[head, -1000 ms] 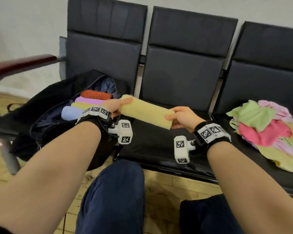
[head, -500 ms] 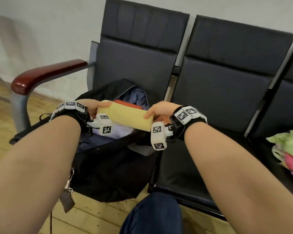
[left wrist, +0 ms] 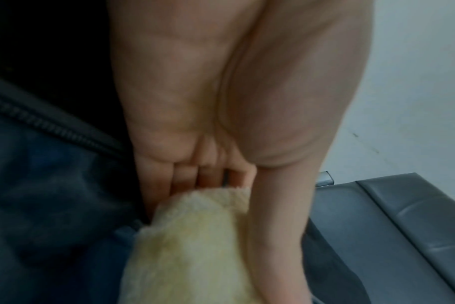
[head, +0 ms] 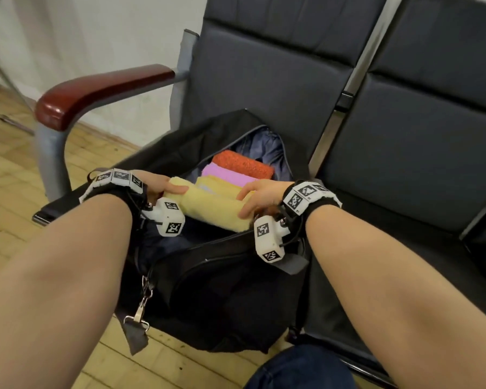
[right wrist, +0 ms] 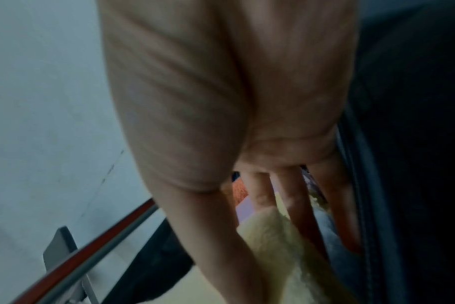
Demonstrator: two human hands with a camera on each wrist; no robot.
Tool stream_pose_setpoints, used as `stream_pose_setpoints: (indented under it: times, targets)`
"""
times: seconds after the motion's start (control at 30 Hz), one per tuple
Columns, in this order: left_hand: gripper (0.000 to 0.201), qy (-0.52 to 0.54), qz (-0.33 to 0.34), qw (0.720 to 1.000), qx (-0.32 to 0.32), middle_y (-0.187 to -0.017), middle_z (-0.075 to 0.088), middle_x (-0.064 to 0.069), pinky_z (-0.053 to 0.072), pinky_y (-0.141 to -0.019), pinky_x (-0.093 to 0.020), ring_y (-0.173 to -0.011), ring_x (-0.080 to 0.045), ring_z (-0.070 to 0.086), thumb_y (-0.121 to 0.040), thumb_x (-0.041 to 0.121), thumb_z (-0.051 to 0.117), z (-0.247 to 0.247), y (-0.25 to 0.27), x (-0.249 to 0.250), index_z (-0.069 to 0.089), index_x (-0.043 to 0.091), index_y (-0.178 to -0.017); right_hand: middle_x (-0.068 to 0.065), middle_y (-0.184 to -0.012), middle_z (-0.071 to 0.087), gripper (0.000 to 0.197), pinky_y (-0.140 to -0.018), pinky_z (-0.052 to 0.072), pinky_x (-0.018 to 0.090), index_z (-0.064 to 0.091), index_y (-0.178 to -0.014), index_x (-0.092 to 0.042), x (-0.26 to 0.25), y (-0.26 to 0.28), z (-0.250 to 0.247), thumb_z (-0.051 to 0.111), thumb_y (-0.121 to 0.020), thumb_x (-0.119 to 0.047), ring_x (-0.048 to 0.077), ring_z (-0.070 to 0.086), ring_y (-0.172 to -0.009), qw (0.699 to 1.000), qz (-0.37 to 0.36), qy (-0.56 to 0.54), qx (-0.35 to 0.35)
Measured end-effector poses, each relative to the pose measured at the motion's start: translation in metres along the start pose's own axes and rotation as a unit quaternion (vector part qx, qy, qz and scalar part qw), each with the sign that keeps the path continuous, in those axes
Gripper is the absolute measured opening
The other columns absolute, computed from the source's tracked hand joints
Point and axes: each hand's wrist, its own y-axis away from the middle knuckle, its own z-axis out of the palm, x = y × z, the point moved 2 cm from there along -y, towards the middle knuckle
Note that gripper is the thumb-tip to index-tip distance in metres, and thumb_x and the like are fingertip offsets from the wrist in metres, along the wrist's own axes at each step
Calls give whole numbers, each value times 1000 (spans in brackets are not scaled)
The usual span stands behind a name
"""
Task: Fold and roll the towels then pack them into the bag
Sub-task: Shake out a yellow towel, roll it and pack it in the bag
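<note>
You hold a fluffy yellow terry roll (head: 213, 207) at both ends, its long axis running left to right across the mouth of the black fabric bag (head: 225, 290). Your left hand (head: 163, 186) grips one end, thumb on top; your right hand (head: 257, 196) clasps the other. Behind it in the bag lie rolls: yellow (head: 222, 184), pink (head: 225, 173), nubbly orange (head: 243, 164). The bag sits on a padded dark seat (head: 404, 164). The wrist views are blurred, so the finger contact looks only probable.
</note>
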Motion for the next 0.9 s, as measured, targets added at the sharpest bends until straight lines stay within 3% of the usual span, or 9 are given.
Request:
stream_pose_setpoints:
  times: [0.1, 0.2, 0.27, 0.37, 0.47, 0.57, 0.73, 0.83, 0.9]
  targets:
    - [43, -4, 36, 999, -12, -87, 56, -9, 46, -42, -18, -66, -18, 53, -97, 25, 50, 3, 0, 5, 41, 9, -136, 3, -79, 60, 46, -41, 41, 13, 59, -120, -25, 6, -7, 10, 75, -80, -10, 9, 53, -49, 999, -25, 25, -14]
    - [35, -1, 37, 999, -23, -77, 63, -5, 46, -40, -15, -57, -14, 60, -97, 23, 49, 7, -4, 2, 45, 15, -131, 3, -100, 60, 56, -48, 44, 15, 56, -130, -29, 3, -12, 13, 75, -81, -10, 7, 57, -57, 997, -49, 56, -28]
    - [38, -3, 37, 999, -35, -86, 62, -5, 51, -50, -21, -67, -15, 62, -96, 23, 52, 6, -10, 2, 46, 13, -133, 3, -113, 60, 61, -57, 49, 19, 53, -134, -30, 1, -17, 16, 75, -81, -12, 13, 60, -73, 995, -55, 68, -43]
    - [40, -10, 38, 999, -38, -109, 60, -13, 50, -77, -34, -99, -29, 57, -94, 21, 56, 6, -17, 3, 46, 12, -132, 5, -121, 61, 60, -78, 54, 28, 55, -133, -31, 5, -24, 20, 76, -79, -15, 20, 62, -91, 995, -49, 71, -42]
    - [45, -19, 34, 998, -44, -125, 57, -24, 46, -94, -48, -117, -41, 54, -92, 21, 59, 5, -19, 7, 48, 6, -132, 4, -118, 63, 54, -74, 56, 27, 60, -127, -32, 5, -25, 14, 78, -78, -19, 22, 65, -93, 996, -52, 70, -27]
    - [43, -27, 42, 998, -32, -102, 62, -15, 50, -69, -37, -89, -30, 60, -93, 22, 58, -1, -17, 14, 50, 4, -132, -2, -107, 61, 51, -47, 48, 19, 62, -124, -33, 0, -27, 4, 77, -78, -18, 15, 60, -66, 996, -54, 71, -11]
    - [24, -97, 20, 994, -40, -82, 55, -3, 45, -40, -16, -69, -14, 53, -94, 16, 57, 7, -12, 13, 48, 15, -116, 10, -112, 68, 49, -49, 47, 20, 67, -118, -26, 12, -34, 20, 80, -74, -11, 14, 54, -55, 996, -32, 59, -54]
    - [28, -101, 20, 993, -52, -80, 57, -3, 42, -37, -15, -58, -11, 60, -91, 15, 62, 16, -19, 9, 50, 14, -116, 15, -109, 69, 46, -50, 47, 19, 68, -117, -24, 23, -36, 20, 79, -75, -8, 13, 53, -53, 997, -28, 37, -59]
    - [38, -65, 29, 997, -30, -84, 59, -5, 48, -48, -20, -64, -15, 63, -85, 15, 69, 15, -28, 6, 53, 12, -120, 13, -97, 68, 48, -47, 46, 17, 67, -119, -22, 25, -39, 19, 79, -75, -7, 13, 53, -55, 998, -36, 30, -44]
